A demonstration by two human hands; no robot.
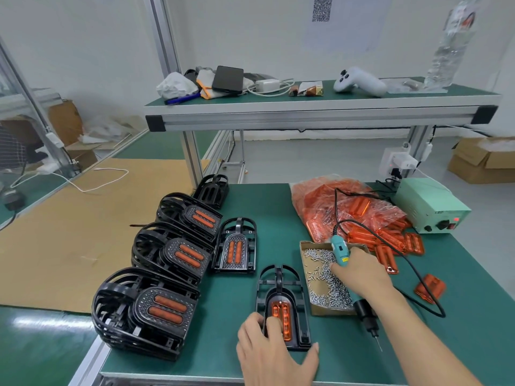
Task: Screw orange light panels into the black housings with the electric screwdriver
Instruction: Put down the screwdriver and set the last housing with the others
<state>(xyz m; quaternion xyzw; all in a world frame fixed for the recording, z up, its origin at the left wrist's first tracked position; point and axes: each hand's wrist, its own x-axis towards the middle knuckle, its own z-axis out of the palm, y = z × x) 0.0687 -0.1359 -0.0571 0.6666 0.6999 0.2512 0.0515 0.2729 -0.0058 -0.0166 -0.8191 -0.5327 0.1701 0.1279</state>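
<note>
Your left hand [274,349] presses the orange light panel [281,316] into the black housing [281,305] at 6 o'clock on the bench, thumb spread wide. Your right hand [359,277] grips the electric screwdriver [362,305] bit-down while its fingertips reach into the screw tray [324,282] at 3 o'clock of the housing.

Risks, as judged:
- Easing left-hand pressure may let the panel shift off its screw holes.
- The cable [412,270] crosses loose panels [390,246]; a pull may drag them.
- The exposed bit points toward your forearm side; avoid triggering while picking screws.
</note>
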